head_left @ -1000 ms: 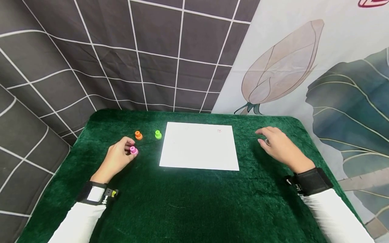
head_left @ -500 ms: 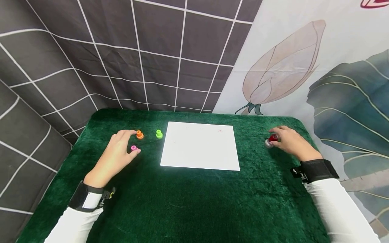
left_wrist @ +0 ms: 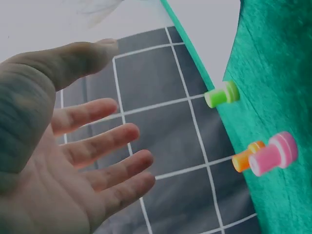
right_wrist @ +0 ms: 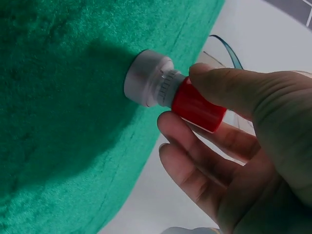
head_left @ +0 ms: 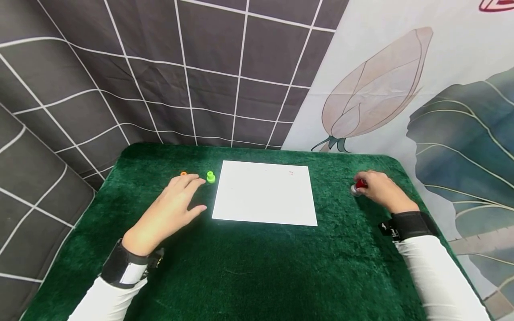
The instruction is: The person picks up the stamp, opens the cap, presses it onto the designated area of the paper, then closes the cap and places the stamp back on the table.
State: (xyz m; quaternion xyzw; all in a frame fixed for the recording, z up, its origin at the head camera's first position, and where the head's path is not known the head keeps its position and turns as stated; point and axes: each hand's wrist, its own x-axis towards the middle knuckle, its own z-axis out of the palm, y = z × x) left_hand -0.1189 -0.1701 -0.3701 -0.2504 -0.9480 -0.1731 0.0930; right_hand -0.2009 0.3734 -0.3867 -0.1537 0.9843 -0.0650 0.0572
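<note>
A: L hand (head_left: 172, 211) pose?

B: Palm down over the green cloth (head_left: 257, 272), fingers straight and spread, holds nothing. Fingertips (head_left: 192, 180) point toward the far edge. L wrist view shows the same: fingers (left_wrist: 97, 141) apart, thumb out, nothing between them. Forearm in a white sleeve (head_left: 106, 301), black wrist strap (head_left: 120, 267).

A: R hand (head_left: 381, 189)?

B: At the right side of the cloth, fingers curled. Thumb and forefinger pinch the red cap (right_wrist: 197, 105) of a small stamp (head_left: 357, 187). Stamp's clear base (right_wrist: 146, 80) sits on the cloth, body upright. Other fingers loosely curled beside it, not touching, per R wrist view.

A: Containers?

B: None seen. Only loose pieces on the cloth.

A: Which pieces, where rel. to the hands?

B: Green stamp (head_left: 210, 177) just beyond L fingertips, near the left edge of the white paper (head_left: 265, 194); small gap, no contact. Orange stamp (head_left: 183, 174) mostly hidden behind L fingers in head view. Pink stamp (left_wrist: 274, 153) not visible from the head cam; L wrist view shows it upright, just beside the orange one (left_wrist: 246, 156), under or near the palm. Cannot tell exact gap to the hand.

A: Paper?

B: Flat, centre of cloth, between the two hands, touched by neither. Faint red mark (head_left: 291, 172) near its far right corner. Red-capped stamp well apart from paper, to the right.
</note>
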